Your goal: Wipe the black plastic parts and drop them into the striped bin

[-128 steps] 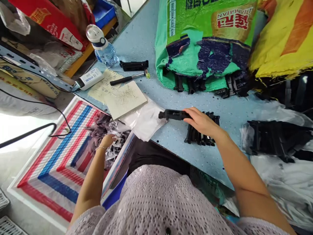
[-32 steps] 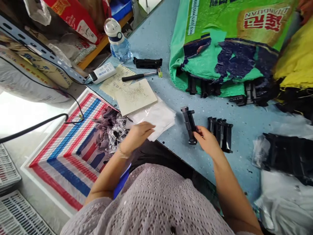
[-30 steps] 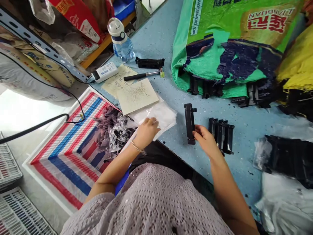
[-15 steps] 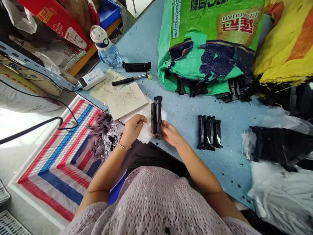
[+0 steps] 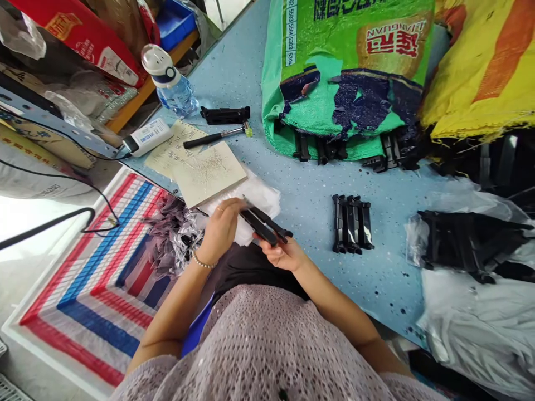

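Note:
My right hand (image 5: 282,254) grips a black plastic bracket-like part (image 5: 267,224) by its near end, over the table's front edge. The part lies tilted, its two long bars side by side. Closed at its far end is my left hand (image 5: 221,225), thumb and fingers pinched together; what sits between them is too small to make out. White plastic film (image 5: 265,195) lies beneath the part. Beside it is a cream pad (image 5: 211,174) scattered with tiny pieces. Farther right, several like black parts (image 5: 351,224) stand in a row.
A hammer (image 5: 215,136), another black part (image 5: 225,115), a white box-shaped device (image 5: 148,136) and a water bottle (image 5: 173,89) sit behind the pad. A green sack (image 5: 346,78) and yellow sack (image 5: 480,72) stand at the back. Bagged black parts (image 5: 468,242) lie right; a striped basket (image 5: 79,303) stands lower left.
My right hand has tilted the black part from upright to slanting, its near end toward me. My left hand has moved up against the part's far end. The view has shifted slightly.

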Demonstrator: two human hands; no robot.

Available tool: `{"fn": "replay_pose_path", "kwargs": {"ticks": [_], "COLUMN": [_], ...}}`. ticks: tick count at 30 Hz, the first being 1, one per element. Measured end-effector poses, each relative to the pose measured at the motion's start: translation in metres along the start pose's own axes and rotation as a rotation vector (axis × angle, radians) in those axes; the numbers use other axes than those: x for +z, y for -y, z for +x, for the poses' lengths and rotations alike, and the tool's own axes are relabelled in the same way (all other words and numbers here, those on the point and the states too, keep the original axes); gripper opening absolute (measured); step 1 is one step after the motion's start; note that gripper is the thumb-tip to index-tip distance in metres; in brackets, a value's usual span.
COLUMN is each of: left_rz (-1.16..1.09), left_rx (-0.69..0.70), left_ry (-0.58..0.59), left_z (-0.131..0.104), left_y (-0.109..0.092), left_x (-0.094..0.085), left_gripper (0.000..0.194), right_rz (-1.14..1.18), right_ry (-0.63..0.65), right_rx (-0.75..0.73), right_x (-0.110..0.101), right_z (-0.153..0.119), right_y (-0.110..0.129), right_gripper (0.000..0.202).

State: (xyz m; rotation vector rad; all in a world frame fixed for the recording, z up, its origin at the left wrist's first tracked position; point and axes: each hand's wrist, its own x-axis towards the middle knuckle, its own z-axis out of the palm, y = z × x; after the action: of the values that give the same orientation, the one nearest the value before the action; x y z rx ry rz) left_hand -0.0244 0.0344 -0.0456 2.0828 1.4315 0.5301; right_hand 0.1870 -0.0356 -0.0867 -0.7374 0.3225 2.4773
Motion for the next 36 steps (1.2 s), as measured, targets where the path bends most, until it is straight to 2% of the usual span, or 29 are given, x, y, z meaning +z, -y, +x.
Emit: {"fn": "replay_pose_path", "kwargs": {"ticks": [3,6,8,11,13,15,17,20,22,24,25,26,27,28,29,31,32,34,36], "left_rz": [0.145,0.217,0.123,-0.107,-0.216,-0.252,-0.253,-0.236,-0.195,-0.153,-0.139,-0.122,-0.102,-0.072,-0.007,0.223,0.276,0.333,0.316], "left_rx": [-0.011,0.011,0.128,0.323,0.346,0.332,0.336,0.314,0.249,0.163,0.107,0.032,-0.052,-0.166,-0.306,-0.553,-0.614,-0.683,-0.687], "left_ry": [-0.015,-0.019,0.035,0.192,0.286,0.309,0.313,0.430,0.487,0.468,0.453,0.450,0.448,0.462,0.483,0.500,0.504,0.472,0.417], "left_z": [-0.017,-0.022,-0.022,-0.024,-0.027,-0.029,-0.033,-0.041,-0.050,-0.059,-0.063,-0.065,-0.067,-0.068,-0.068,-0.066,-0.066,-0.066,-0.067], "left_y": [-0.002,-0.006,-0.017,-0.039,-0.049,-0.054,-0.060,-0.073,-0.073,-0.053,-0.034,-0.009,0.019,0.050,0.082,0.140,0.163,0.194,0.207], "left_x": [0.000,0.002,0.005,0.007,0.004,-0.004,-0.021,-0.059,-0.088,-0.112,-0.121,-0.128,-0.132,-0.134,-0.133,-0.125,-0.117,-0.100,-0.082], "left_gripper": [0.039,0.058,0.067,0.070,0.069,0.068,0.065,0.059,0.052,0.041,0.035,0.029,0.023,0.019,0.018,0.030,0.034,0.040,0.044], "right_rz": [0.089,0.032,-0.120,-0.325,-0.490,-0.751,-0.952,-0.942,-0.919,-0.966,-1.015,-1.086,-1.181,-1.284,-1.416,-1.711,-1.831,-1.988,-2.077], "right_ry": [-0.028,-0.029,-0.078,-0.219,-0.328,-0.394,-0.325,-0.043,0.087,0.171,0.178,0.140,0.043,-0.110,-0.337,-0.880,-1.138,-1.378,-1.419], "right_rx": [-0.096,-0.156,-0.176,-0.265,-0.363,-0.448,-0.469,-0.381,-0.330,-0.310,-0.319,-0.341,-0.375,-0.408,-0.433,-0.403,-0.318,-0.097,0.022], "right_x": [0.004,0.007,0.008,0.010,0.014,0.021,0.031,0.050,0.060,0.065,0.064,0.062,0.057,0.051,0.042,0.022,0.011,-0.009,-0.024], "right_z": [0.010,0.011,0.010,0.006,-0.004,-0.017,-0.030,-0.035,-0.031,-0.029,-0.033,-0.040,-0.052,-0.067,-0.084,-0.117,-0.130,-0.147,-0.151], "right_y": [0.002,0.003,0.002,0.001,0.002,0.004,0.001,-0.012,-0.020,-0.019,-0.014,-0.006,0.005,0.018,0.032,0.058,0.067,0.079,0.079], "right_gripper": [0.032,0.034,0.031,0.026,0.024,0.021,0.021,0.027,0.032,0.039,0.042,0.042,0.039,0.034,0.031,0.031,0.032,0.034,0.034]}}
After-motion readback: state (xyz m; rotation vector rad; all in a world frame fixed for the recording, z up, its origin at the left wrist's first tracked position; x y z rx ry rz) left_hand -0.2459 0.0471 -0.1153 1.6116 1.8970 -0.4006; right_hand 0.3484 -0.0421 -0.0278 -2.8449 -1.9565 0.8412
